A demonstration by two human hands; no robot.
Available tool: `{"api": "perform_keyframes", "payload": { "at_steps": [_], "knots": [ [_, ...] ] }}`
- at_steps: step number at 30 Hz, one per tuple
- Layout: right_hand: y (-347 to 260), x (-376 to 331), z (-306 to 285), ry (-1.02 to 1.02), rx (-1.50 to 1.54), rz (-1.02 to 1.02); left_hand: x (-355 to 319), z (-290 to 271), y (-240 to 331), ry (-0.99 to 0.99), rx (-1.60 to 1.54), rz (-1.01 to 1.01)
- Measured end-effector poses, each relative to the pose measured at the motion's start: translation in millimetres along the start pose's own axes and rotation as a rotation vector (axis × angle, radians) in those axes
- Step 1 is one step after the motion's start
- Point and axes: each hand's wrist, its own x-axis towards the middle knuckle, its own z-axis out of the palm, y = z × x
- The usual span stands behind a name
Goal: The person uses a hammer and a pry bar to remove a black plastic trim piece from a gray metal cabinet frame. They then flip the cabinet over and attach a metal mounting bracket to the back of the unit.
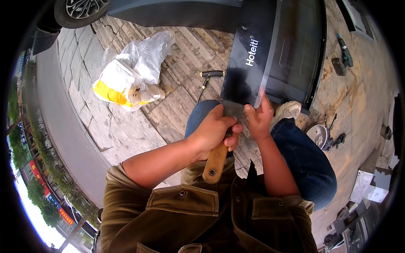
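My left hand [213,130] is closed around the wooden handle of a wide scraper [216,162]. Its metal blade [233,109] lies against the lower end of a long black panel [291,50] resting on the pavement in front of my knees. My right hand [258,120] is beside the blade, with its fingertips pressed on the panel's lower edge and its thumb near the blade. A dull dark patch [237,86] shows on the glossy panel just above the blade. Blue-jeaned knees sit under both hands.
A white and yellow plastic bag [126,80] lies on the brick paving to the left. A black-gripped hand tool [209,78] lies beside the panel. A small round tin [317,135] and loose papers [369,185] are at right, a green tool [345,50] farther back, a car wheel [80,8] top left.
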Motion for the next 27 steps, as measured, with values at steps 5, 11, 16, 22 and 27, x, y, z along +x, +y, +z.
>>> {"api": "perform_keyframes", "payload": {
  "at_steps": [5, 11, 16, 22, 27],
  "knots": [
    [-25.3, 1.2, 8.3, 0.156, 0.172, 0.196, -7.9, -67.4, 3.2, -0.16, 0.328, 0.136],
    [-56.0, 29.7, -11.7, 0.012, 0.184, 0.639, 64.9, -238.4, -30.8, 0.437, 0.736, 0.622],
    [-60.7, 33.4, -18.0, -0.003, 0.301, 0.667, 184.0, -330.8, -88.4, 0.599, 0.971, 0.766],
    [-61.4, 35.3, -12.8, -0.079, 0.259, 0.699, 235.5, -385.2, -125.5, 0.863, 0.938, 0.858],
    [-66.3, 32.6, -16.2, -0.057, 0.195, 0.691, 243.8, -385.7, -121.7, 0.838, 0.934, 0.863]
  ]
}}
